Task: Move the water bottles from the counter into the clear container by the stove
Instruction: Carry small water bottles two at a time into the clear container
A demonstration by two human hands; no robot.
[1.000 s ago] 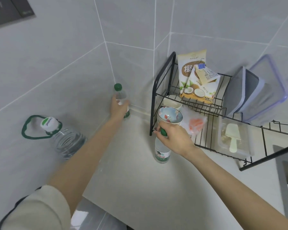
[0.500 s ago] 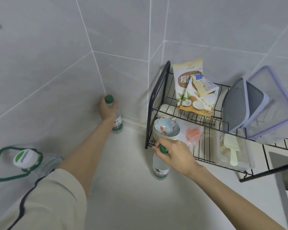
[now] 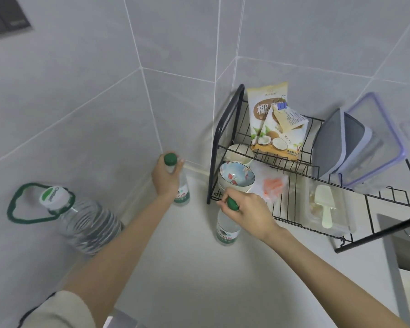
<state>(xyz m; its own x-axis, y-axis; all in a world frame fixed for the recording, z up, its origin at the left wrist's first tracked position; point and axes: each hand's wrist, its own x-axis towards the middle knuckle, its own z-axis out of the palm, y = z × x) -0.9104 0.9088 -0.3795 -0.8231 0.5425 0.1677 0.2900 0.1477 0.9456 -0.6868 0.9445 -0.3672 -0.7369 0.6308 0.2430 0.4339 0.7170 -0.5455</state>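
Two small clear water bottles with green caps stand on the pale counter [image 3: 175, 268]. My left hand [image 3: 165, 179] is wrapped around the neck of the far bottle [image 3: 182, 194], which stands in the wall corner. My right hand [image 3: 246, 210] grips the top of the near bottle [image 3: 226, 229] by its green cap, just in front of the black wire rack. Both bottles are upright. No clear container beside a stove is in view.
A large water jug [image 3: 85, 221] with a white cap and green handle stands at the left by the wall. The black wire rack [image 3: 225, 136] holds bowls [image 3: 236, 177], snack bags [image 3: 272, 124], container lids [image 3: 360, 143] and a clear box with a scoop [image 3: 327, 209]. A sink edge [image 3: 395, 263] lies at right.
The view has shifted, bringing the large jug back into sight. Both hands stay closed on the same two bottles, which still stand in their places.
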